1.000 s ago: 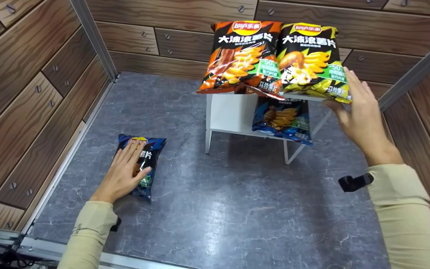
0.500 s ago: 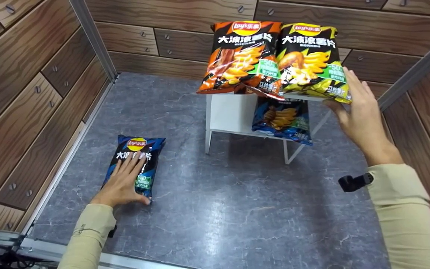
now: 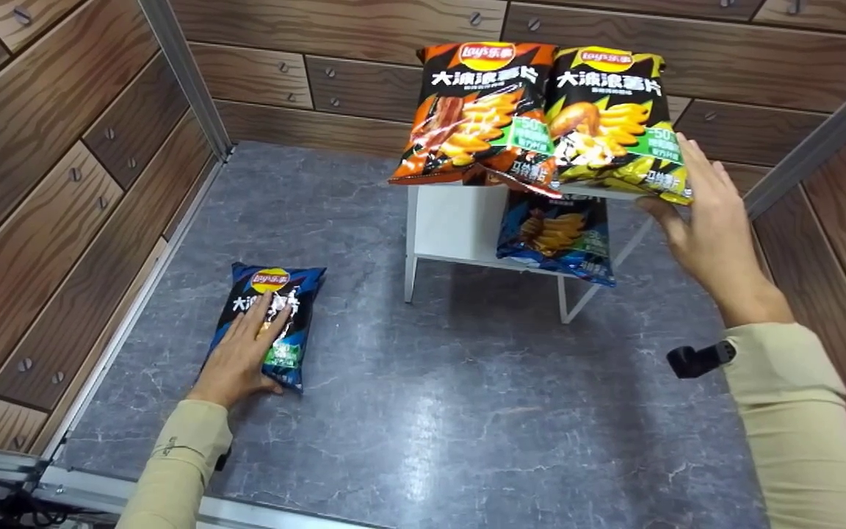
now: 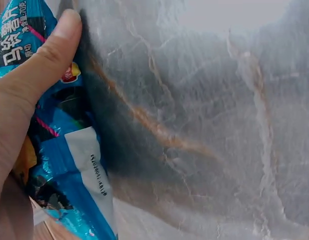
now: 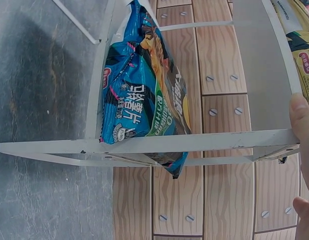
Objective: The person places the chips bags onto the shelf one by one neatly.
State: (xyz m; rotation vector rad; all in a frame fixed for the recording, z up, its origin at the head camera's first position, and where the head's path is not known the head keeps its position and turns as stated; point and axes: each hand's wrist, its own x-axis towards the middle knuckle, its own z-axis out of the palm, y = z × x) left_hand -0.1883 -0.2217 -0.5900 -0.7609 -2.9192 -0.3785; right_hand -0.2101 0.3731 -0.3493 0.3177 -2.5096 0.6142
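Note:
A blue and black bag of potato chips (image 3: 287, 342) lies on the grey floor at the left. My left hand (image 3: 236, 356) rests over it with fairly straight fingers, the thumb along its near side, as the left wrist view also shows. At the right, my right hand (image 3: 713, 228) is at the yellow bag of chips (image 3: 606, 121), fingers beside its right edge. Its thumb (image 5: 300, 112) touches the white frame of the rack (image 5: 219, 140). An orange bag of chips (image 3: 482, 110) lies beside the yellow one on the rack's top.
Another blue bag of chips (image 3: 559, 235) lies on the lower shelf (image 3: 456, 224), its upper part hidden under the top. Thin white legs (image 3: 566, 297) stand on the floor (image 3: 423, 411). Wood-patterned walls (image 3: 122, 147) enclose the area, with a metal rail (image 3: 269, 514) in front.
My left hand has slid nearer along the blue bag, uncovering its logo. Its thumb swung out, then drew in toward the bag. The right hand and the bags on the rack stay put.

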